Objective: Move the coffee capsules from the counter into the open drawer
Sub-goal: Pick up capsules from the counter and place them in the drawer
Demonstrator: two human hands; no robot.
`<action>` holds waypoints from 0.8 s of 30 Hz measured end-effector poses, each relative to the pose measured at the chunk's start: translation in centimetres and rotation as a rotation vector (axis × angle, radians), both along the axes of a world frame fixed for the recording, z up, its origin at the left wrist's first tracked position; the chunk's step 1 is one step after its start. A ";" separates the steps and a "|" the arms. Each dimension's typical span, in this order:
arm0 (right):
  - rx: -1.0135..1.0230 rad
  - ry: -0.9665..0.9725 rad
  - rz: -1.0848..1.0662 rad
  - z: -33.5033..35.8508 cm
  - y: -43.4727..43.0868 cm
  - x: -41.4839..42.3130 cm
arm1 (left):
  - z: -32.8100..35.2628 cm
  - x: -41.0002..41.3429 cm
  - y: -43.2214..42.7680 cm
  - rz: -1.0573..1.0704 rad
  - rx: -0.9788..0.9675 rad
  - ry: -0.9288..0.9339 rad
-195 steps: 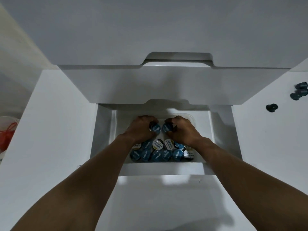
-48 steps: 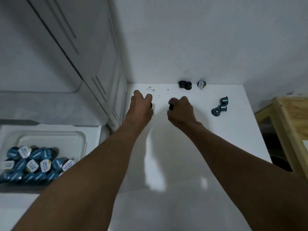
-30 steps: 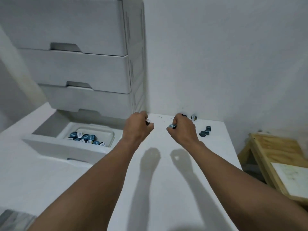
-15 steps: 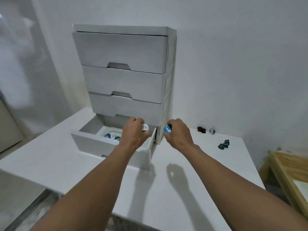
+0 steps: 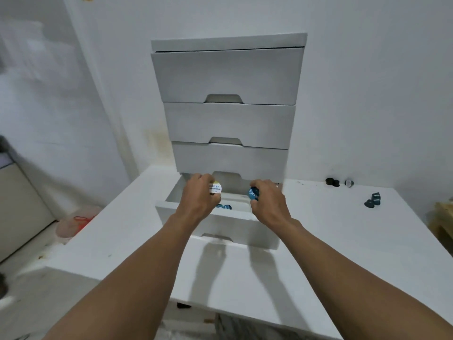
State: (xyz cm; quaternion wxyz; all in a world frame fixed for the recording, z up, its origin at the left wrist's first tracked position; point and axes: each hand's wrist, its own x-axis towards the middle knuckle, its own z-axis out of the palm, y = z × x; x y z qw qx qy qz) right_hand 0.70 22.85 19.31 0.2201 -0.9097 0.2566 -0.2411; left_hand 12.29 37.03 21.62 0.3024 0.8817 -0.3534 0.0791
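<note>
My left hand [image 5: 198, 201] grips a coffee capsule with a white lid [image 5: 215, 188], held over the open bottom drawer [image 5: 210, 223]. Over the same drawer, my right hand [image 5: 268, 203] holds a capsule with a blue lid [image 5: 254, 194]. Between the hands, blue capsules [image 5: 224, 206] show inside the drawer; most of its inside is hidden. On the white counter [image 5: 318, 241] to the right lie loose capsules: two dark ones [image 5: 332, 182] and a silver-lidded one [image 5: 348, 183] by the wall, and a small blue-grey cluster [image 5: 372, 200] nearer me.
The white drawer unit [image 5: 228, 104] stands against the wall with three shut drawers above the open one. A wooden stand [image 5: 442, 222] sits past the counter's right edge. Left of the counter, lower down, is a clear container with something red [image 5: 78, 223].
Both hands have carried their capsules left from the counter's right side to above the open drawer. The view has swung left and now faces the drawer unit head-on.
</note>
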 end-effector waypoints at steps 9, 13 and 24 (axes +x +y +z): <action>0.036 0.076 0.001 -1.5 -1.8 5.8 | -2.7 6.3 -1.6 -0.126 -0.046 0.075; 0.077 0.106 0.004 -2.9 -4.5 9.2 | -3.5 9.4 -3.9 -0.137 -0.016 0.074; 0.165 0.222 0.026 -8.6 -11.0 15.8 | -8.9 16.4 -11.0 -0.206 0.099 0.257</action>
